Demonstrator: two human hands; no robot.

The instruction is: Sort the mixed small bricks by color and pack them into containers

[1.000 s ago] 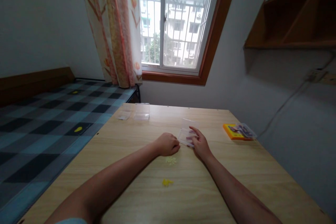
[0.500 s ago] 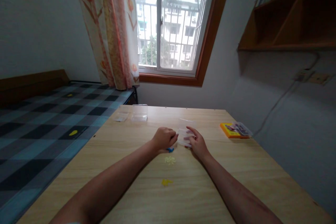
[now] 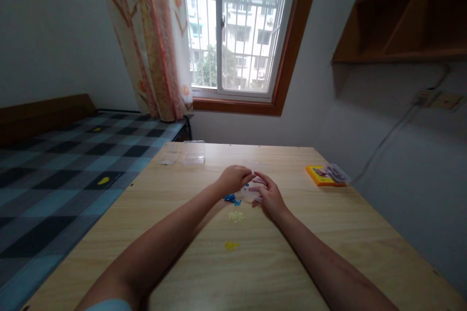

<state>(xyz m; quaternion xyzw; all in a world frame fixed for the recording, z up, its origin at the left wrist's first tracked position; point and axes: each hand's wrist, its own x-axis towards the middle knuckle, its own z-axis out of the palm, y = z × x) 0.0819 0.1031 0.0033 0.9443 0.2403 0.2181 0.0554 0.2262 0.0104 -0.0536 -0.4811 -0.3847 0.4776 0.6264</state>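
My right hand holds a small clear plastic box from its right side, fingers spread along it. Over the box, my left hand has its fingers pressed together, and what they hold is hidden. A few blue bits show just under those fingertips, in or above the box; I cannot tell which. Below the left hand lies a small heap of blue pieces. Nearer to me are a scatter of pale yellow pieces and a small pile of bright yellow pieces.
Two clear plastic containers, one flat and one with a raised lid, stand at the table's far left. An orange-yellow box with a clear case on it lies at right. A checked bed adjoins the wooden table.
My left hand has moved right and up, over the clear box, uncovering more of the blue heap. Blue bits now show below its fingertips. My right hand keeps its hold.
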